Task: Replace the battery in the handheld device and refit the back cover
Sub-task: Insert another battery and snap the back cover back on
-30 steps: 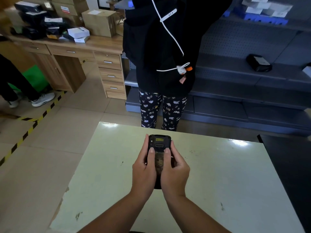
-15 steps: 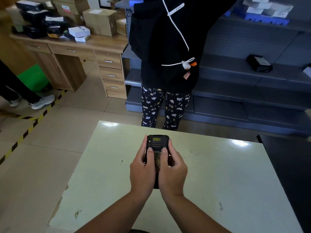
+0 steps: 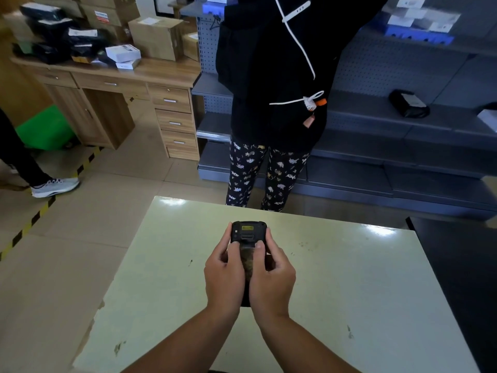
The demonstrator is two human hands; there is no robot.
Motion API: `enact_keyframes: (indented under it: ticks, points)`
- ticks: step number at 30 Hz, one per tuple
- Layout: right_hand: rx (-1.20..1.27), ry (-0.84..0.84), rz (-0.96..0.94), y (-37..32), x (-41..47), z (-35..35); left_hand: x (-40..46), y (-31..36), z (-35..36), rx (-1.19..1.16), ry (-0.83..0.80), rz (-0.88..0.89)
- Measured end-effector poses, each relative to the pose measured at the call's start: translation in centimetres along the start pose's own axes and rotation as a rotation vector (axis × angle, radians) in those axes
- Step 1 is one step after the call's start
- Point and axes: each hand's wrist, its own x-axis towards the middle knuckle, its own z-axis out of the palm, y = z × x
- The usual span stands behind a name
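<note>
Above the pale counter (image 3: 349, 278), the left hand (image 3: 224, 278) and right hand (image 3: 271, 281) are clasping the black handheld device (image 3: 248, 232) between them, fingers (image 3: 270, 238) curling round its sides, both thumbs pressing its back. Beyond, someone in patterned trousers (image 3: 258, 179) is standing.

1 handheld device (image 3: 248, 234), 2 hands: left hand (image 3: 224, 278), right hand (image 3: 271, 278), 1 table (image 3: 349, 278).
</note>
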Motion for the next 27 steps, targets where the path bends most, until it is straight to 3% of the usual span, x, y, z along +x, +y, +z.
enact_keyframes:
  ticks: [14, 21, 24, 27]
  points:
    - [0.076, 0.048, 0.132, 0.0, 0.3, 0.5, 0.3, 0.1, -0.5, -0.057, -0.042, -0.013]
    - [-0.012, -0.052, 0.138, 0.2, 0.6, 0.2, 1.3, -0.4, -1.6, -0.007, -0.194, -0.009]
    - [-0.053, -0.111, 0.179, 0.1, 0.7, 0.1, 2.1, -1.2, -2.6, 0.136, -0.267, 0.035]
    - [-0.008, -0.197, 0.260, -0.4, 0.5, 0.1, 2.9, -2.8, -3.9, 0.498, -0.285, 0.194]
